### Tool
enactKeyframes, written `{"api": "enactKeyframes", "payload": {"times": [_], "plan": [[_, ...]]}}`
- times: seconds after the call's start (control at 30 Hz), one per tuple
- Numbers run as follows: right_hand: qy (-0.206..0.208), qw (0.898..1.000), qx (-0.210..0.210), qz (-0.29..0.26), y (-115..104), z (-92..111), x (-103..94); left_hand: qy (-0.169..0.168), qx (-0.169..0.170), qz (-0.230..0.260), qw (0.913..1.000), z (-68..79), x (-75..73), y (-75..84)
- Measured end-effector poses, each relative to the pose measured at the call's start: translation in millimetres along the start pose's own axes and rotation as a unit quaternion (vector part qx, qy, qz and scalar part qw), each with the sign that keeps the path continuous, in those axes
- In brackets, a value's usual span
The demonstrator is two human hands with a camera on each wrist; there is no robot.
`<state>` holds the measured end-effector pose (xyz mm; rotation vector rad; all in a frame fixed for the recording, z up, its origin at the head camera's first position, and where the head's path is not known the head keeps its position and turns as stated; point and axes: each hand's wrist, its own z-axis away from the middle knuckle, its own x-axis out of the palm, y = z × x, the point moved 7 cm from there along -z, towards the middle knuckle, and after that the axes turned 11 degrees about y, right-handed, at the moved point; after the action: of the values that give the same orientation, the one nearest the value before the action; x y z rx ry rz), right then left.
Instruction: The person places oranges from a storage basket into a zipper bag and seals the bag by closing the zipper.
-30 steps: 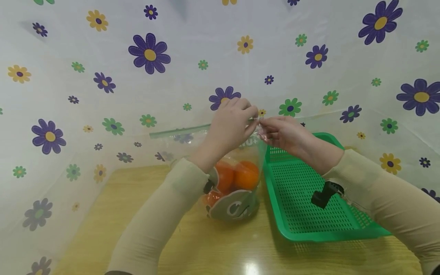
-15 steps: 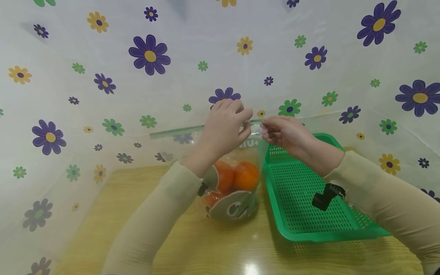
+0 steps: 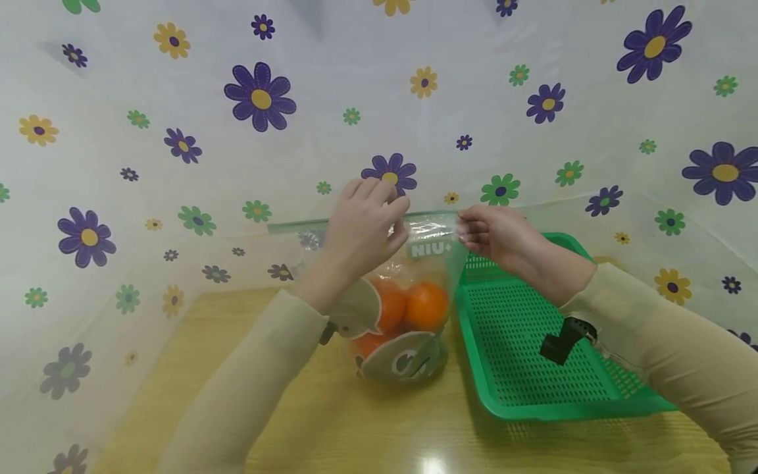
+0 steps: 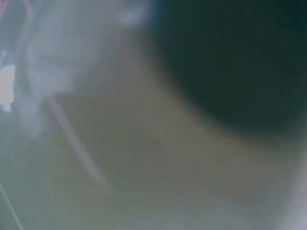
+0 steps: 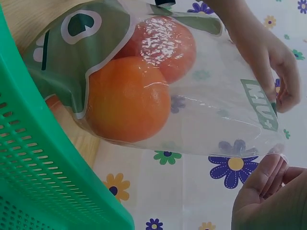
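Observation:
A clear zip bag (image 3: 430, 250) with a green top strip stands upright on the table, with several oranges (image 3: 428, 307) in its lower part. Its front bears a printed cartoon face and the letters NIU+. My left hand (image 3: 361, 224) pinches the strip between thumb and fingers near its middle; the wrist hides part of the bag. At the top right corner, my right hand (image 3: 497, 232) holds the bag's edge between thumb and curled fingers. The right wrist view shows both hands on the top edge and two large oranges (image 5: 129, 100). The left wrist view is too blurred to read.
A green perforated plastic basket (image 3: 568, 411) stands just right of the bag, beneath the right forearm. The wooden table (image 3: 219, 342) reaches back to a white flowered cloth (image 3: 320, 145) that hangs behind and at both sides.
My left hand has slid leftward along the strip, away from the right hand, uncovering the NIU+ print. The right hand stays at the corner. Bag and basket keep their places.

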<state>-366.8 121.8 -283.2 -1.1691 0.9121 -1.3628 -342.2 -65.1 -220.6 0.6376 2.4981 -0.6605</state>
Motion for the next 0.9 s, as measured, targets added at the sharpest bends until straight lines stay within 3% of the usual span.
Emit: {"api": "enactKeyframes", "payload": {"times": [0.2,0.53,0.9], "plan": [[0.004,1.0,0.002,0.007,1.7,-1.5,-4.2,-0.007,-0.012,-0.004,0.9999,14.1,-4.1,-14.3],[0.003,1.0,-0.008,0.02,-0.9,-1.9,-6.5,0.027,-0.023,0.004,0.9994,31.1,-18.3,-37.6],[0.003,1.0,-0.007,0.017,-1.3,-1.9,-7.7,0.027,-0.042,-0.028,0.9984,49.5,-30.5,-62.3]]}}
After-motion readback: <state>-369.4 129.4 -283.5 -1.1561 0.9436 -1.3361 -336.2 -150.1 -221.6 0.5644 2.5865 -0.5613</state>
